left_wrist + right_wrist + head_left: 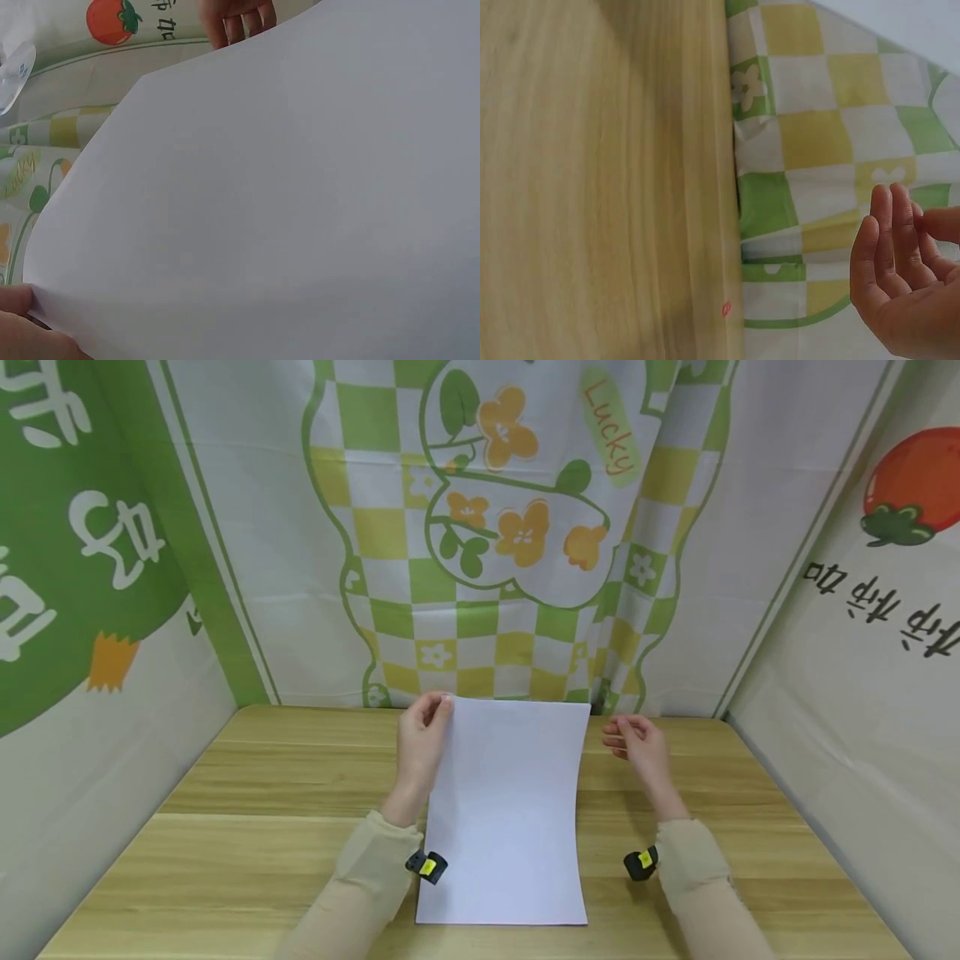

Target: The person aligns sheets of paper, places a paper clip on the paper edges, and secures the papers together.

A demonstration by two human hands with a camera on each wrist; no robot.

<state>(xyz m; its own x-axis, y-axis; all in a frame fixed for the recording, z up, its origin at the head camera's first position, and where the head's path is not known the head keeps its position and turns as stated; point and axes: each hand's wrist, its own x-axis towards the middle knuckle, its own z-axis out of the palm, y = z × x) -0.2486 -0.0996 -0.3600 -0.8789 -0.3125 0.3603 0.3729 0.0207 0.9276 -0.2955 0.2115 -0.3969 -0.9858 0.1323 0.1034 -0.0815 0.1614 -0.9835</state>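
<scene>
A white sheet of paper [506,810] is raised in front of me, its sides bowed slightly inward. My left hand [422,735] pinches its upper left corner between thumb and fingers; in the left wrist view the thumb and a finger meet at the paper's edge, and the sheet [262,195] fills most of the picture. To the right of the sheet, apart from its upper right corner, is my right hand [641,745]. In the right wrist view the right hand [907,277] has loosely bent fingers and holds nothing.
The wooden table [300,785] reaches back to a green and yellow checked curtain [480,635]. White and green printed cloth [112,568] hangs on the left, and cloth with a tomato print [915,485] on the right. Black wrist cameras [641,863] sit on both sleeves.
</scene>
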